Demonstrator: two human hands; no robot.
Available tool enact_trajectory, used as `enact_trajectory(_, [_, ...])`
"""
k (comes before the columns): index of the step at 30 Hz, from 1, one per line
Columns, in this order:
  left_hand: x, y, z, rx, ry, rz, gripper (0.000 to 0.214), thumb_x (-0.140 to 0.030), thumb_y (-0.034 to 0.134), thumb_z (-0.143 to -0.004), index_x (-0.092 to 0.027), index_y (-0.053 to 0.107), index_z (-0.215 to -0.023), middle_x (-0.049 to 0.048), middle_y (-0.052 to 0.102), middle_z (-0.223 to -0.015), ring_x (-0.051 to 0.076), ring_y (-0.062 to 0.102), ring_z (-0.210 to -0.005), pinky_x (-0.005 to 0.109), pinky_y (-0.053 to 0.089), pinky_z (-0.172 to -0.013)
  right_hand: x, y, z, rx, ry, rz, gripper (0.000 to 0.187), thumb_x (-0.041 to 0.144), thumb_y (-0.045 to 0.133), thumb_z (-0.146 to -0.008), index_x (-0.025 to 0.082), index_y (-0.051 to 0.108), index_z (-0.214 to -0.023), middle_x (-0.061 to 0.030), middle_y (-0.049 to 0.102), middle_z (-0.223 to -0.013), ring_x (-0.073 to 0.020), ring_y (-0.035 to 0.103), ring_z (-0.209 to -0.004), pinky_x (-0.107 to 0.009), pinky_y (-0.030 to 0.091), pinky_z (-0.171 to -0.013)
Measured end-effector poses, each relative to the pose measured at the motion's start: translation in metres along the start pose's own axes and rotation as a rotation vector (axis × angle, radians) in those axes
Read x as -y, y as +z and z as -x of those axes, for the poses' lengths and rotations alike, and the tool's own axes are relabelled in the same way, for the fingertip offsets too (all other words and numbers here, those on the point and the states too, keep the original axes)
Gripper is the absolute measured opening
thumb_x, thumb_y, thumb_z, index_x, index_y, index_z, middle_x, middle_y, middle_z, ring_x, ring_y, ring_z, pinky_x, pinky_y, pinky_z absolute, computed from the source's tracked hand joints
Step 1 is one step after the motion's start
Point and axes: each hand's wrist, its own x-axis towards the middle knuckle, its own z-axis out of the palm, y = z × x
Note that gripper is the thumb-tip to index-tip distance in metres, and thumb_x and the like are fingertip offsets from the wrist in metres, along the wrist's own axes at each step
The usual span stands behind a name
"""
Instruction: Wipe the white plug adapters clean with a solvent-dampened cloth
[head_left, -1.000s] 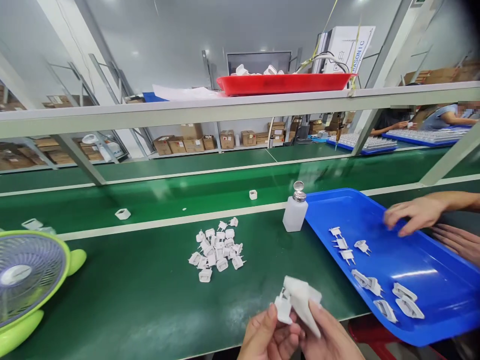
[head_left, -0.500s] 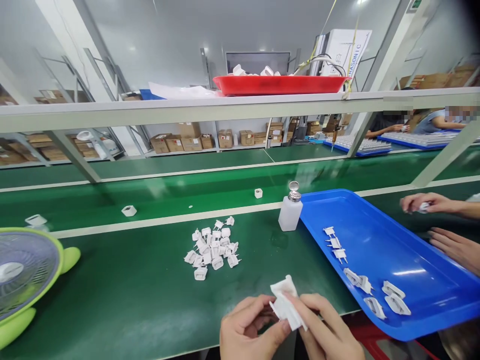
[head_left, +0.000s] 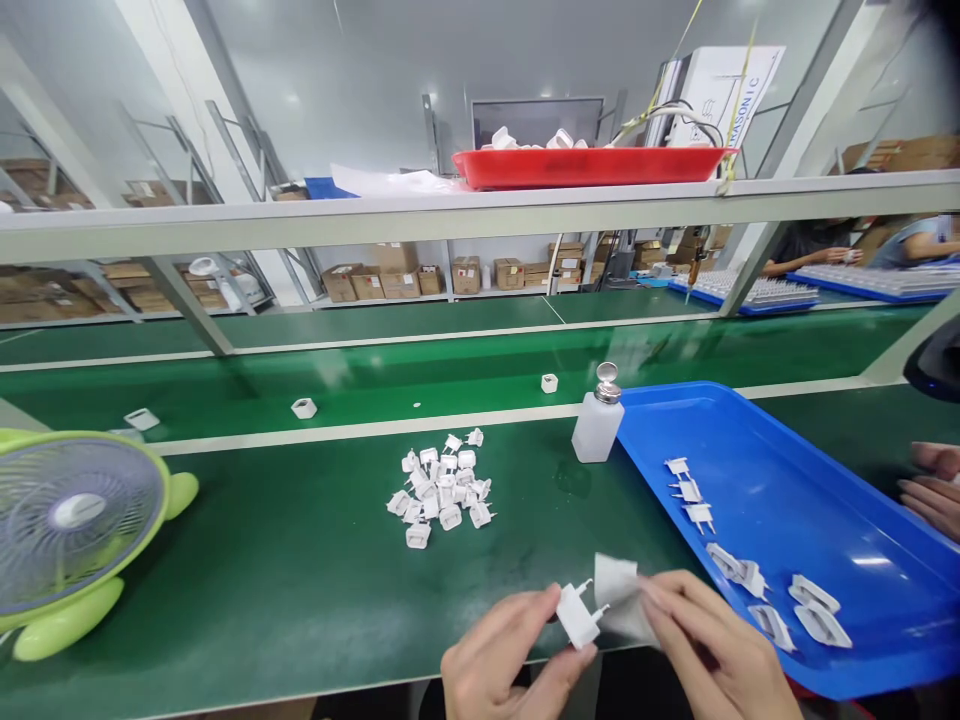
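Observation:
At the table's front edge, my left hand pinches a white two-pin plug housing between thumb and fingers, its pins pointing right. Just beside it, my right hand grips a thin white wipe, which hangs close to the pins; whether they touch I cannot tell. A loose pile of similar plug housings lies on the green table beyond my left hand. Off to the right, a blue tray holds several more white housings along its near left side.
A white dispenser bottle with its lid up stands against the blue tray. At left sits a green fan. Small white casings rest on the green belt. Overhead, a shelf carries a red tray. A co-worker's hand is at far right.
The wipe was wrapped over the plug housing; now my right hand has drawn it off to the right, leaving the housing exposed in my left. The view has turned slightly left.

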Motion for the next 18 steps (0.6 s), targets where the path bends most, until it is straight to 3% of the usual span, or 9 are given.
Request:
enact_trajectory(2, [0.002, 0.001, 0.001, 0.014, 0.034, 0.014, 0.032, -0.027, 0.083, -0.082, -0.030, 0.080, -0.114, 0.0015, 0.084, -0.093, 0.019, 0.079, -0.078, 0.022, 0.064, -0.073, -0.012, 0.014, 0.003, -0.165, 0.199, -0.197, 0.019, 0.040, 0.071, -0.091, 0.025, 0.079, -0.097, -0.0078, 0.071, -0.101, -0.0213, 0.070, -0.085, -0.023, 0.057, -0.069])
enact_trajectory(6, [0.003, 0.002, 0.002, 0.059, -0.011, 0.075, 0.034, -0.035, 0.085, -0.081, -0.034, 0.081, -0.114, 0.0013, 0.084, -0.094, 0.020, 0.080, -0.078, 0.022, 0.064, -0.074, -0.017, 0.052, 0.011, -0.282, 0.483, -0.815, 0.033, 0.049, 0.087, -0.073, 0.023, 0.081, -0.094, -0.0091, 0.076, -0.095, -0.0232, 0.069, -0.075, -0.032, 0.057, -0.062])
enact_trajectory(11, [0.003, 0.004, 0.008, 0.112, -0.263, 0.191, 0.034, -0.041, 0.093, -0.068, -0.032, 0.085, -0.100, 0.0034, 0.084, -0.085, 0.023, 0.079, -0.071, 0.027, 0.066, -0.070, -0.003, 0.085, 0.013, -0.326, 0.645, -1.066, 0.040, 0.049, 0.091, -0.068, 0.021, 0.079, -0.094, -0.0061, 0.073, -0.077, -0.0165, 0.061, -0.059, -0.028, 0.050, -0.053])
enact_trajectory(15, [0.007, 0.012, 0.003, 0.097, -0.589, 0.404, 0.035, -0.033, 0.094, -0.061, -0.023, 0.086, -0.093, 0.0065, 0.081, -0.088, 0.027, 0.080, -0.077, 0.032, 0.067, -0.074, -0.013, 0.075, 0.000, -0.393, 0.625, -1.107, 0.035, 0.043, 0.092, -0.066, 0.019, 0.075, -0.085, 0.0013, 0.061, -0.065, -0.0094, 0.047, -0.050, -0.021, 0.039, -0.042])
enact_trajectory(18, [0.012, 0.033, -0.014, 0.171, -0.684, 0.337, 0.026, -0.021, 0.083, -0.068, -0.017, 0.083, -0.093, 0.0080, 0.079, -0.090, 0.025, 0.078, -0.078, 0.031, 0.065, -0.073, -0.023, 0.047, -0.008, -0.516, 0.578, -1.114, 0.032, 0.044, 0.090, -0.068, 0.022, 0.073, -0.083, 0.0047, 0.055, -0.066, -0.0079, 0.043, -0.053, -0.020, 0.045, -0.047])
